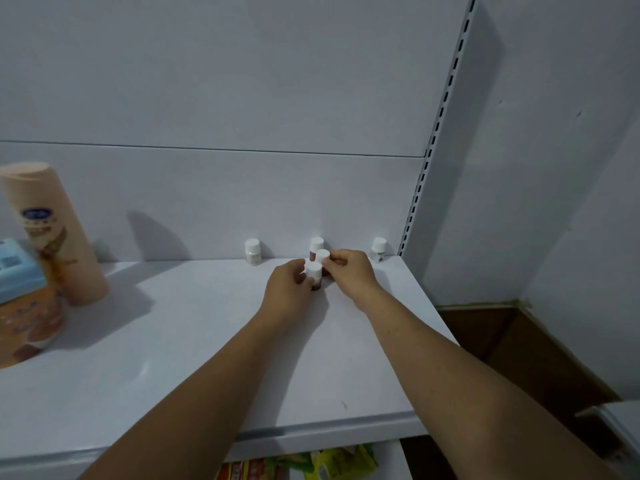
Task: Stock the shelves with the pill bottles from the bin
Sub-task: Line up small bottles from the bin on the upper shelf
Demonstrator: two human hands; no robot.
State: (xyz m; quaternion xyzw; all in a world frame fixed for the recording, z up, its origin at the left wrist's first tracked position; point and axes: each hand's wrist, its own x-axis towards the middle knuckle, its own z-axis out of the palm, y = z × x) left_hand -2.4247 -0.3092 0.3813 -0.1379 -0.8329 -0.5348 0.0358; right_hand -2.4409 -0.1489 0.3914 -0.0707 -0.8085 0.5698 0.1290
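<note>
Head view, shelf: the white shelf (173, 341) carries five small pill bottles, all upright, toward its rear right.
Left hand: the left hand (289, 285) has its fingers (300, 273) curled round the front dark bottle (314, 276), which has a white cap and stands on the shelf.
Right hand: the right hand (351, 268) pinches the middle dark bottle (322, 256), which sits just behind the front one.
Rear row: the rear dark bottle (316, 244), the white bottle (252, 251) and the right corner bottle (378, 249) stand against the back panel, free of both hands.
Progress: three bottles are placed and two are being lined up in a column. Judged early to midway, since most of the shelf is bare.
Remaining: release both bottles, then fetch more stock.
Bin: the brown cardboard box (519, 341) low on the right may be the bin. Its contents are out of sight, so the remaining count is unknown.
Hard to make out: the bottle labels are too small to read, and the hands hide most of the held bottles' bodies and bases.
Cut off: the tall peach bottle (52, 230), the blue box (17, 268) and the orange canister (27, 323) run past the left edge. The packets (304, 465) on the lower shelf are only partly visible.
</note>
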